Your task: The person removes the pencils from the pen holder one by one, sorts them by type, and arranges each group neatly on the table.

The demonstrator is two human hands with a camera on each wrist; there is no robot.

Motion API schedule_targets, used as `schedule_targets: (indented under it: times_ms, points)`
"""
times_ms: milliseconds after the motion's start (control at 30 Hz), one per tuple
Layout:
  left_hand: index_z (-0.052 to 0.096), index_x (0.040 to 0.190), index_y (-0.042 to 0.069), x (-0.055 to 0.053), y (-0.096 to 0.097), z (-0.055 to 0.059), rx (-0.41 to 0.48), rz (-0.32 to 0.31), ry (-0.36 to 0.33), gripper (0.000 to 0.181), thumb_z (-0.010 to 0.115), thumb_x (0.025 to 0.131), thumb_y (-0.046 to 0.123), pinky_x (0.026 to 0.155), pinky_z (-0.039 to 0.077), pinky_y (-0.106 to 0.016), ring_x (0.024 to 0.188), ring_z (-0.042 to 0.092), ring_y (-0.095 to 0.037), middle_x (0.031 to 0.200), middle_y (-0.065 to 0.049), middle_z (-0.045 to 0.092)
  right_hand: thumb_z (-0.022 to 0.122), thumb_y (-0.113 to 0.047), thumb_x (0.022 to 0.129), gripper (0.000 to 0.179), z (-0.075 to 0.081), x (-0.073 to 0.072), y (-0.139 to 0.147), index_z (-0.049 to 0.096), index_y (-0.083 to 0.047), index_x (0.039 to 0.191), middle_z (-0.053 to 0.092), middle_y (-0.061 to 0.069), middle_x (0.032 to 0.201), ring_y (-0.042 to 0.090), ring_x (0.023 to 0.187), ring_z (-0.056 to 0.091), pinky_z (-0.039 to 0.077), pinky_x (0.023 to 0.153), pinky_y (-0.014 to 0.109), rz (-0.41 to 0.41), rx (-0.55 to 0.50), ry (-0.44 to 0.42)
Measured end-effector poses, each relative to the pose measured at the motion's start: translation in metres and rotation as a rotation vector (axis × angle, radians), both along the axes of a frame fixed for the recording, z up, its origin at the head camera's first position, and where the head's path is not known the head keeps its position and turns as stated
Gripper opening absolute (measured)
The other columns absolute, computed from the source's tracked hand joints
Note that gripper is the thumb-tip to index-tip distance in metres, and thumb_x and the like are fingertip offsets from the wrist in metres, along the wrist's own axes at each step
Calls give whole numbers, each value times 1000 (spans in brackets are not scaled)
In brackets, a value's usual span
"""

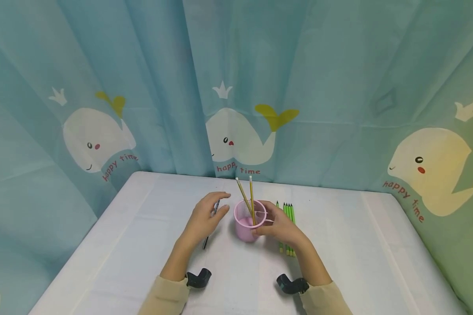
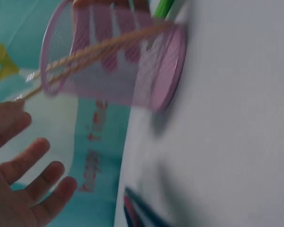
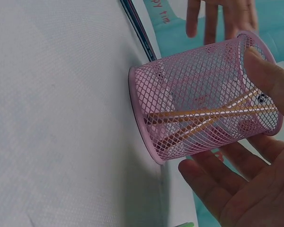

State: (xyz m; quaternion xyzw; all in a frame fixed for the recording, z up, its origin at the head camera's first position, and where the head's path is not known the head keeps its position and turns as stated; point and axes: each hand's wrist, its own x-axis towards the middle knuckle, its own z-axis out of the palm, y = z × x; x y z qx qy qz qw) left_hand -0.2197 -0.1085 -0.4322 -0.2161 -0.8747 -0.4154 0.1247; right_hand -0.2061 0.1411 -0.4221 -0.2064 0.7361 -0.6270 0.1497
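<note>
A pink mesh pencil cup (image 1: pixel 244 232) stands on the table with two yellow pencils (image 1: pixel 252 192) leaning inside it, eraser ends up. My right hand (image 1: pixel 281 226) holds the cup from its right side; in the right wrist view the thumb lies near the rim of the mesh cup (image 3: pixel 194 94) and the fingers are on the far side. To the left of the cup, my left hand (image 1: pixel 205 218) is held in the air with fingers spread and nothing in them. Under it lie slim dark pencils or pens (image 1: pixel 206 242), partly hidden by the hand.
Several green pencils (image 1: pixel 290 250) lie side by side right of the cup, partly behind the right hand. White cloth covers the table (image 1: pixel 351 245). A blue-green curtain (image 1: pixel 331 87) with whale prints hangs behind the table's far edge.
</note>
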Motion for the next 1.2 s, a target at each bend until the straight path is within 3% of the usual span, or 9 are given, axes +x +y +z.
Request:
schedule_targets:
  times_ms: [133, 333, 567, 767, 900, 1033, 1200]
  points:
    - [51, 130, 23, 2, 17, -3, -9, -63, 19, 41, 54, 92, 37, 95, 42, -47, 126, 38, -17, 136, -3, 45, 76, -1, 70, 76, 1, 0, 0, 36, 0, 135, 44, 22, 131, 41, 120, 43, 38, 98, 53, -6, 7, -11]
    - [46, 134, 25, 3, 32, -8, -47, -83, 15, 46, 52, 91, 41, 100, 33, -54, 129, 36, -23, 141, -5, 39, 76, 0, 70, 76, -2, -1, -1, 36, 1, 135, 45, 24, 129, 41, 118, 44, 40, 97, 51, -5, 3, -20]
    - [44, 136, 28, 3, 36, -8, -77, -97, -6, 47, 49, 92, 43, 102, 33, -50, 130, 35, -18, 142, 2, 38, 75, 0, 70, 76, -4, 1, -1, 37, -1, 136, 46, 18, 130, 39, 116, 46, 43, 93, 48, -18, 36, 4]
    - [47, 134, 19, 2, 35, -3, -63, -96, 54, 44, 52, 93, 35, 102, 35, -47, 127, 40, -21, 137, -1, 45, 77, -1, 69, 77, -1, -1, -1, 37, -1, 135, 47, 19, 129, 39, 118, 45, 40, 96, 50, -31, 28, -16]
    - [50, 131, 16, 4, 32, 2, -43, -85, 80, 43, 55, 92, 33, 94, 44, -42, 122, 44, -17, 133, 1, 48, 77, -1, 69, 78, -1, -2, -2, 36, 1, 135, 45, 22, 132, 41, 120, 42, 39, 97, 52, -22, 27, -20]
    - [50, 131, 20, 5, 28, 5, -37, -64, 65, 43, 56, 91, 34, 84, 49, -31, 120, 43, -10, 133, 5, 48, 77, -1, 69, 78, -1, -2, -1, 35, 3, 135, 42, 23, 134, 43, 122, 39, 38, 98, 53, -18, 20, -13]
    - [51, 130, 20, 7, 24, 11, -17, -46, 59, 44, 55, 91, 38, 84, 49, -31, 120, 42, -10, 133, 5, 48, 76, -1, 71, 77, -1, -1, 0, 35, 3, 135, 39, 25, 135, 45, 121, 39, 37, 98, 53, -9, 3, -13]
